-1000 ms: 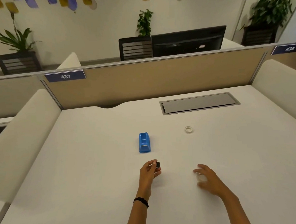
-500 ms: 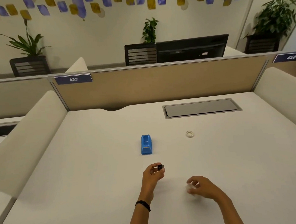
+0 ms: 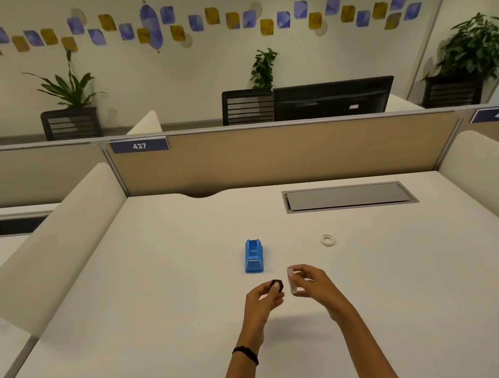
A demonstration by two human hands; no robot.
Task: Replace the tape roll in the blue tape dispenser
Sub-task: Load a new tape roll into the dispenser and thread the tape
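Now the white desk [image 3: 160, 280] carries only the small items, all of them beyond the hands. Both hands are raised off its surface and sit close together; half a second ago the right one lay flat on the desk, well to the right of the left, over a pale roll.

Right hand [image 3: 312, 281]: fingers closed on a white tape roll [image 3: 291, 282], held on edge at its fingertips, facing left. This roll has come up off the desk with the hand.

Left hand [image 3: 264, 299]: thumb and fingertips pinched on a small black core [image 3: 277, 285], as before. Core and roll are just beside each other; contact cannot be told. A black band [image 3: 247, 354] circles the left wrist.

Blue dispenser [image 3: 254, 256]: on the desk just beyond the left hand, its cradle showing no roll, position unchanged.

Empty tape ring [image 3: 328, 240]: flat on the desk, beyond the right hand, apart from it, unmoved.
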